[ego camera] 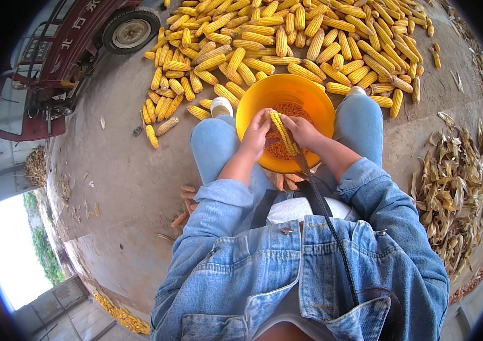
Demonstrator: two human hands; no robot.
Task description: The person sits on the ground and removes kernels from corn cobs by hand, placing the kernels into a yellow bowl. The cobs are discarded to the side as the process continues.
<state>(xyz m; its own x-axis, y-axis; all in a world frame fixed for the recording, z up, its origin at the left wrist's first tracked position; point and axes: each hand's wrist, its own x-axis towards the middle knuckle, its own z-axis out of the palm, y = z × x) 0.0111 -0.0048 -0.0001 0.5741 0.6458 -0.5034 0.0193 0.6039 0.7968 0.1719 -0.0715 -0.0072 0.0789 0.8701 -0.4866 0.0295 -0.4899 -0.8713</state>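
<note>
Both hands are over a yellow plastic bucket that stands between my knees. My left hand grips the far left side of a partly shelled ear of corn. My right hand holds the same ear from its right side. Yellow kernels still cover a long strip of the ear, which lies tilted, its lower end towards me. Loose corn kernels cover the bottom of the bucket. The palms and some fingertips are hidden. A dark braided cord runs up my jacket to near the ear's lower end.
A large heap of corn ears spreads beyond the bucket. Bare cobs lie at my left and below the bucket. Dry husks are piled at the right. A dark red vehicle with a wheel stands at the upper left.
</note>
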